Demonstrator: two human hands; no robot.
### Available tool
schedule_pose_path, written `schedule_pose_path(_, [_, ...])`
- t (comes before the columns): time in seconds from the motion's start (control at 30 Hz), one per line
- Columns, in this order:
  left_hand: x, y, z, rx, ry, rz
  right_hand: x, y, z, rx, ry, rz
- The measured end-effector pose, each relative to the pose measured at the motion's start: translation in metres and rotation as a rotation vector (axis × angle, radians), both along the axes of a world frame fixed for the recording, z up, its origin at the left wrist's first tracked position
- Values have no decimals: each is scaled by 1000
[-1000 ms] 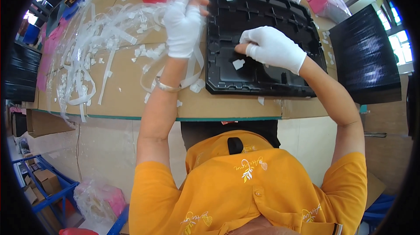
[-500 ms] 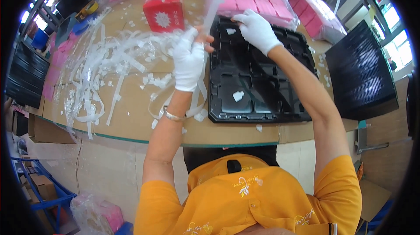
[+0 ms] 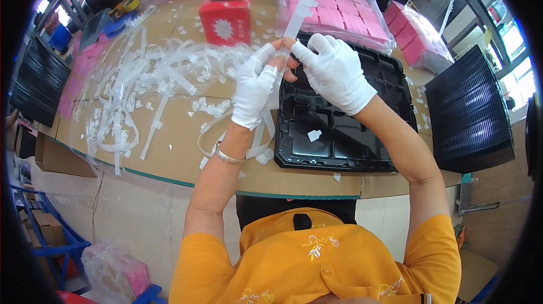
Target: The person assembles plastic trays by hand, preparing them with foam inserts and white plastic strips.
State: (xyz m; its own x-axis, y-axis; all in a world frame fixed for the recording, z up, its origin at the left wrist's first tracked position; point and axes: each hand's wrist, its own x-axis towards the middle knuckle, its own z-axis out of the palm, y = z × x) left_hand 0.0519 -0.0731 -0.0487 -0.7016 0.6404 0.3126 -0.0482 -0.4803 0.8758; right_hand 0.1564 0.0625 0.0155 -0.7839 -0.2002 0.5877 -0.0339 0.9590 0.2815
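Note:
My left hand, in a white glove with bare fingertips, is closed on a long white strip of stickers with a notched edge. The strip rises away from me past the fingers, and its lower end hangs below the hand. My right hand, gloved the same way, meets the left at the strip with its fingertips pinched together on it. Beneath the right hand lies a black plastic tray with moulded compartments. One small white piece rests in a near compartment of the tray.
A red box with an open window stands beyond my left hand. Loose white strips and scraps cover the table's left side. Bagged pink blocks lie at the back. Stacked black trays stand at the right edge.
My right hand has left the tray's far edge and come left and nearer, to the strip beside my left hand. The white piece near the tray's far edge is now hidden by my hands.

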Motion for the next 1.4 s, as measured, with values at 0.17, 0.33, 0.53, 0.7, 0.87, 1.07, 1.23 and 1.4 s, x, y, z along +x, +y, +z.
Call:
schedule_pose_path(0.17, [2,-3,3,-18,-37,-14,4,1,-2,-121,-14,37])
schedule_pose_path(0.33, [3,-4,2,-17,-88,-16,10,2,0,-823,-41,284])
schedule_pose_path(0.53, [2,-5,6,-7,-47,2,23,1,5,-798,-5,266])
schedule_pose_path(0.7, [5,-5,8,59,24,-30,19,-12,5,-218,-29,48])
schedule_pose_path(0.87, [5,-6,6,72,57,47,18,-22,3,-319,-19,50])
schedule_pose_path(1.07, [4,-6,1,38,-35,-16,22,-7,16,-1392,-211,299])
schedule_pose_path(1.23, [3,-5,0,65,-52,1,21,1,6,-849,-34,297])
schedule_pose_path(1.4, [8,-7,4,46,-18,27,19,-11,-1,-43,57,57])
